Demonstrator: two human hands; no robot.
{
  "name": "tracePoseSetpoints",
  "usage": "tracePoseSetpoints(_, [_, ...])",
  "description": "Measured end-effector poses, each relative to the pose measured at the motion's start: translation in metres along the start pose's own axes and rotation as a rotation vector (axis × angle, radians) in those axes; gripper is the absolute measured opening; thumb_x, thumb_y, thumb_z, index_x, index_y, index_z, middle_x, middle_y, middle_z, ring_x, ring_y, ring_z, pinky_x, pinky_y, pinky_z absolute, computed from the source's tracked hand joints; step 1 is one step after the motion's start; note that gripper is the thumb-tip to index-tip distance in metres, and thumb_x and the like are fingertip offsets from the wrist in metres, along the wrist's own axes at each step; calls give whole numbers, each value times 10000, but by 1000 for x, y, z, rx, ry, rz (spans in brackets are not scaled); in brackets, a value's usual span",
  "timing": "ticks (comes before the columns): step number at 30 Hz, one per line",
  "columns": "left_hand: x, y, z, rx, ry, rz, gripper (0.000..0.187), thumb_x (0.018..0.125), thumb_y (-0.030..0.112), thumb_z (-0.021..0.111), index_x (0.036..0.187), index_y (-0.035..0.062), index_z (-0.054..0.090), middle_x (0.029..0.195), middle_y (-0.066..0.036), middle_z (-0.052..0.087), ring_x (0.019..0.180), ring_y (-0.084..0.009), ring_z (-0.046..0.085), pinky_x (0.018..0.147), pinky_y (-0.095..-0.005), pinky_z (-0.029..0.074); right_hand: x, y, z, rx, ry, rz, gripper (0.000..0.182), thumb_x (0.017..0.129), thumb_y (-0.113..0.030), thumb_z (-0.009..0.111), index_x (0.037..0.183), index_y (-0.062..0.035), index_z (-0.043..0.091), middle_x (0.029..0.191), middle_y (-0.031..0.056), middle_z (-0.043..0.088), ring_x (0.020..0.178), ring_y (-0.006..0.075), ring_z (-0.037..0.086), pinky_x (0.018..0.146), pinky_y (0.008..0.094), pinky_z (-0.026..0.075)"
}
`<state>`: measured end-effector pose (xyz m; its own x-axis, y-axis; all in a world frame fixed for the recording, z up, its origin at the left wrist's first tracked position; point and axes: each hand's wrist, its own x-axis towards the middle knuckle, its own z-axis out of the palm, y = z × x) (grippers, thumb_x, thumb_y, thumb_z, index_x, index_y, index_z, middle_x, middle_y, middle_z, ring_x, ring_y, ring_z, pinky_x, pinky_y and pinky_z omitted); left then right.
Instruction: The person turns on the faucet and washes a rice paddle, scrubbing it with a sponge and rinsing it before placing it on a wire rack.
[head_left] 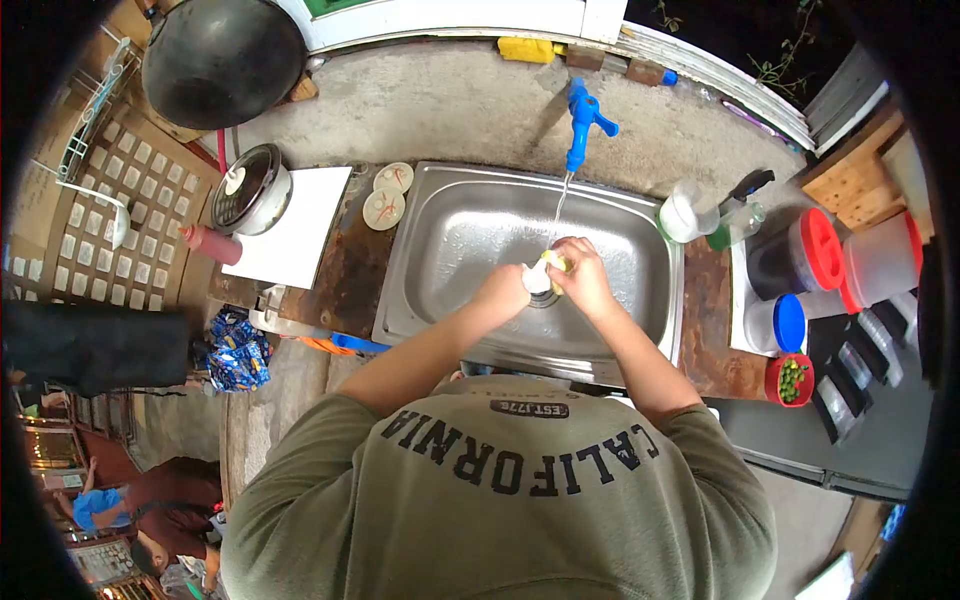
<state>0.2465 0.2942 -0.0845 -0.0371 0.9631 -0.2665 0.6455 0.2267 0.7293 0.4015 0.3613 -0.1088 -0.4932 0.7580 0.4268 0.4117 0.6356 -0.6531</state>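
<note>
Over the steel sink [400, 300], my left hand [503, 292] is closed on a small white object [537, 278], too small in view for me to tell its kind. My right hand [585, 275] is closed right beside it, fingers bent around a small yellow piece [555, 260] that looks like a sponge. The two hands nearly meet, just above the drain [543, 298]. A thin stream of water [561, 205] runs from the blue faucet [583, 125] down to the fingers. Parts of both held things are hidden by the fingers.
Two small patterned plates [383, 209] lie left of the sink, near a lidded pot [250, 195] and a red bottle [212, 245]. Containers with red lids [822, 250] and a red bowl of green fruit [790, 380] stand at right. Another person [175, 515] is at lower left.
</note>
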Motion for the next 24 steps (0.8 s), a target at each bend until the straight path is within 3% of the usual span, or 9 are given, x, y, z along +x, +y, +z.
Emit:
tracePoseSetpoints(3, [2,-7,0,41,32,84,184,692,55,464,820,7,587,782,-219,587,784,-388,555,700,-442,437,2,-8,-1,-5,-95,187,226,622,-105,634,831,-28,597,861,131,592,840,319,526,763,383,429])
tracePoseSetpoints(9, [0,-8,-8,122,-38,177,197,676,51,467,820,17,598,799,-216,588,796,-395,551,723,-445,437,5,-3,-2,3,-248,-3,226,646,-126,607,851,-32,614,807,151,608,787,327,545,763,373,435])
tracePoseSetpoints(15, [-1,-14,-6,153,-36,210,198,674,42,460,809,15,603,798,-219,587,797,-390,552,732,-456,434,1,5,1,-7,-298,-3,232,633,-121,622,837,-11,615,809,147,609,786,316,557,761,370,445])
tracePoseSetpoints(21, [1,-22,-1,152,-43,217,198,696,44,452,825,13,598,796,-220,588,799,-389,554,737,-452,437,0,18,-3,127,-335,232,260,649,-164,642,857,-11,616,853,159,604,830,324,550,774,368,447])
tracePoseSetpoints(24, [-1,-16,-7,147,-57,197,195,707,53,455,838,15,594,805,-220,587,802,-391,554,738,-452,436,2,8,-9,46,-379,42,321,646,-217,649,883,-5,608,870,174,597,833,330,547,774,378,445])
